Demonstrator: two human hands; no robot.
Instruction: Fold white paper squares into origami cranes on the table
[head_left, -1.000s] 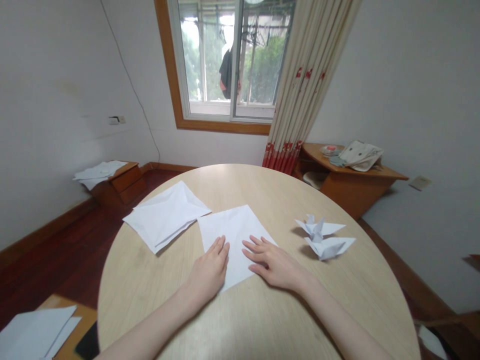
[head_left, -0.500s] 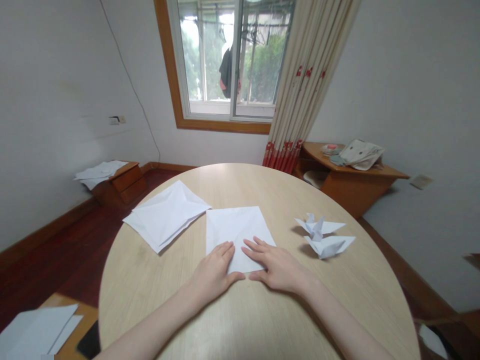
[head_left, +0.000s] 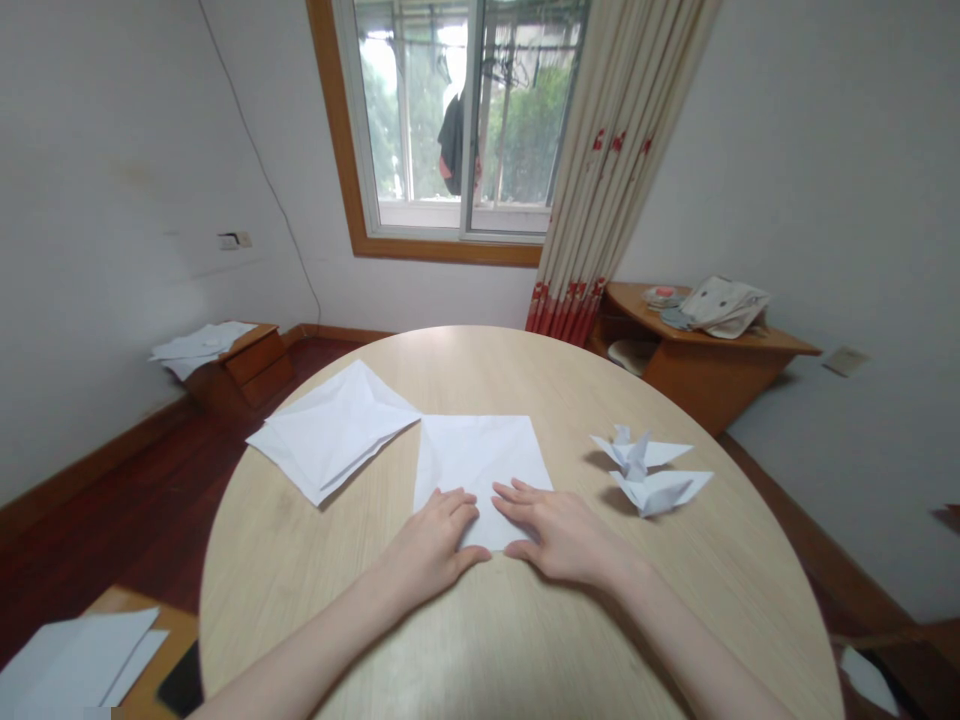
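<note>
A square white sheet of paper [head_left: 480, 455] lies flat on the round wooden table [head_left: 517, 640] in front of me. My left hand [head_left: 431, 545] rests on its near left corner, fingers stretched out flat. My right hand [head_left: 559, 530] lies on its near right part, fingers also flat and spread. Both hands press on the sheet and hold nothing. A stack of creased white sheets [head_left: 334, 430] sits to the left, touching the square sheet's far left corner. Two folded paper cranes [head_left: 649, 470] stand to the right of my right hand.
A low wooden cabinet [head_left: 240, 365] with papers on top stands on the floor at the left. A corner shelf [head_left: 705, 350] with a cloth bag is at the right, beside a curtain [head_left: 615, 170]. More white sheets [head_left: 75, 665] lie on a surface at the lower left.
The white sheet has turned from a tilted position to lie square in front of me. Both hands have slid slightly nearer along its near edge.
</note>
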